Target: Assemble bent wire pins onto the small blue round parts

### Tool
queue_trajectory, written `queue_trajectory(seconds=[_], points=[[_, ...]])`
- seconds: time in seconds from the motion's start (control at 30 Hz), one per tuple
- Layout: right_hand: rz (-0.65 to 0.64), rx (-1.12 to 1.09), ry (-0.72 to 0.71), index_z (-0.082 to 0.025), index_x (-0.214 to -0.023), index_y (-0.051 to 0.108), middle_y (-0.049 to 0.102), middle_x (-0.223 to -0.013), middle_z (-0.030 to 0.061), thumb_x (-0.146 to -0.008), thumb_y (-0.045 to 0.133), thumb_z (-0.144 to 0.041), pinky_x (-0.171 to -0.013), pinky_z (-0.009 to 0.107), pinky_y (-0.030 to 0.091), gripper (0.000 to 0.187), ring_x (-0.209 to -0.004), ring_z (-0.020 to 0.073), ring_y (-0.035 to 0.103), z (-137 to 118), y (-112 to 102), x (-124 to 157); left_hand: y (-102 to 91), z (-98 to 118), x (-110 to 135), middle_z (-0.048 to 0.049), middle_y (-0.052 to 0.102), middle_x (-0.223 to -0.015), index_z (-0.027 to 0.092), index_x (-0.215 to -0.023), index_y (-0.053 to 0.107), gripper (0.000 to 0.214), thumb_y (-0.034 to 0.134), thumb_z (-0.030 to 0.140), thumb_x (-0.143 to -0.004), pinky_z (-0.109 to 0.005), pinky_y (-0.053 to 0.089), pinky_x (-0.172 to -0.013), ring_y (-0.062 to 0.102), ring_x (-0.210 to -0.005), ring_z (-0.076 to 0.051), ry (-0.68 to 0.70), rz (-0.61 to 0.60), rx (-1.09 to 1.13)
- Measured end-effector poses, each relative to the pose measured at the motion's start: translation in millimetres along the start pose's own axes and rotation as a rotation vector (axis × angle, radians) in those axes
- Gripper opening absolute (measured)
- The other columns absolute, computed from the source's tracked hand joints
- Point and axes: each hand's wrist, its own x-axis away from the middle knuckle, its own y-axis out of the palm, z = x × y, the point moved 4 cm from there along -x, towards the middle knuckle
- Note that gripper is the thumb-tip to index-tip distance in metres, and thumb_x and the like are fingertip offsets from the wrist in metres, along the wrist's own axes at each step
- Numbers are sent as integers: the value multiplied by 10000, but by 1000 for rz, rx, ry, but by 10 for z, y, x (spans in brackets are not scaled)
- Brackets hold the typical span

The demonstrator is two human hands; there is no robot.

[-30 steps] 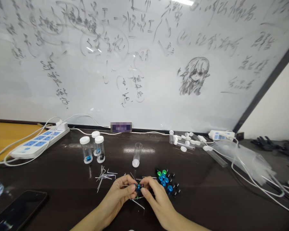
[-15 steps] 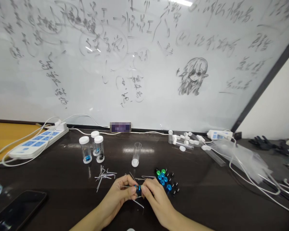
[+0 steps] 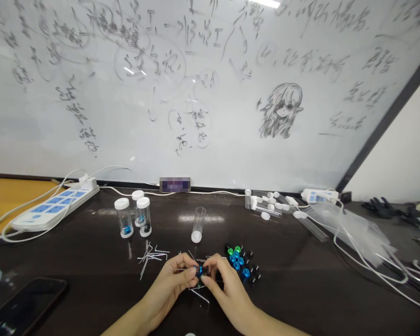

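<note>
My left hand (image 3: 171,285) and my right hand (image 3: 224,287) meet low in the middle of the dark table (image 3: 91,280). Together they pinch a small blue metal part (image 3: 198,270), with a thin hex key (image 3: 178,269) sticking out leftwards from my left fingers. Just right of my right hand lies a cluster of blue, green and black small parts (image 3: 241,264). Several loose hex keys (image 3: 152,255) lie to the left of my left hand. An open clear vial (image 3: 198,224) stands beyond the hands on its white cap.
Three capped vials (image 3: 135,216) stand at left centre. A white-and-blue power strip (image 3: 52,205) with cables sits far left, a phone (image 3: 23,308) at the bottom left. Empty vials and caps (image 3: 269,205), plastic bags (image 3: 350,228) and cables lie at right. A whiteboard (image 3: 210,84) stands behind.
My hands have stayed together on the blue part; my right fingers have shifted slightly around it. The view barely moved.
</note>
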Motion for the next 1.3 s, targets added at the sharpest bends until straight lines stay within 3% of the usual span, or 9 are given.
queue_trajectory(seconds=[0.13, 0.33, 0.6, 0.77, 0.9, 1.13, 1.3], points=[[-3, -23, 0, -220, -972, 534, 563, -865, 5, -942, 475, -347, -747, 285, 405, 143, -810, 177, 518, -27, -31, 10, 4, 2, 0, -12, 603, -737, 140, -757, 642, 83, 714, 170, -730, -194, 436, -646, 553, -647, -85, 7, -9, -2], [-38, 71, 10, -201, -758, 548, 562, -754, -3, -977, 395, -348, -718, 279, 386, 304, -767, 172, 512, -40, -26, 4, 16, -22, -1, -6, 592, -699, 130, -734, 638, 116, 740, 173, -701, -187, 427, -596, 545, -600, -78, -5, -26, -15], [-6, 23, -25, -223, -900, 553, 555, -801, -4, -902, 551, -242, -702, 278, 405, 19, -767, 178, 517, 23, 8, -4, -5, -6, 2, -18, 607, -714, 137, -744, 646, 97, 729, 176, -714, -196, 430, -631, 550, -629, -88, -3, -2, -9], [14, -14, -57, -215, -903, 575, 563, -800, -3, -872, 597, -216, -706, 280, 407, 38, -741, 170, 525, 45, 8, -2, -7, -14, -1, -18, 612, -693, 137, -742, 648, 108, 737, 189, -707, -197, 430, -622, 551, -609, -89, -14, -6, 5], [-2, -19, 15, -207, -867, 591, 570, -755, -13, -867, 614, -279, -669, 259, 410, 75, -731, 166, 535, 43, -3, -10, 3, 1, 2, -13, 611, -675, 133, -745, 650, 104, 731, 192, -716, -184, 426, -605, 543, -590, -77, -8, -14, 9], [-33, 23, 28, -194, -753, 558, 583, -723, -8, -969, 412, -361, -681, 266, 387, 310, -726, 164, 526, -1, -19, -13, 36, 32, 10, -9, 613, -667, 131, -703, 648, 167, 781, 220, -656, -183, 434, -590, 550, -578, -77, -26, 22, 14], [-26, 30, 18, -200, -805, 559, 597, -749, 2, -979, 369, -396, -690, 273, 387, 324, -744, 174, 526, -20, -22, -10, 30, 30, 15, -8, 612, -677, 135, -693, 646, 175, 789, 223, -643, -184, 443, -597, 554, -586, -78, -15, 55, 25]])
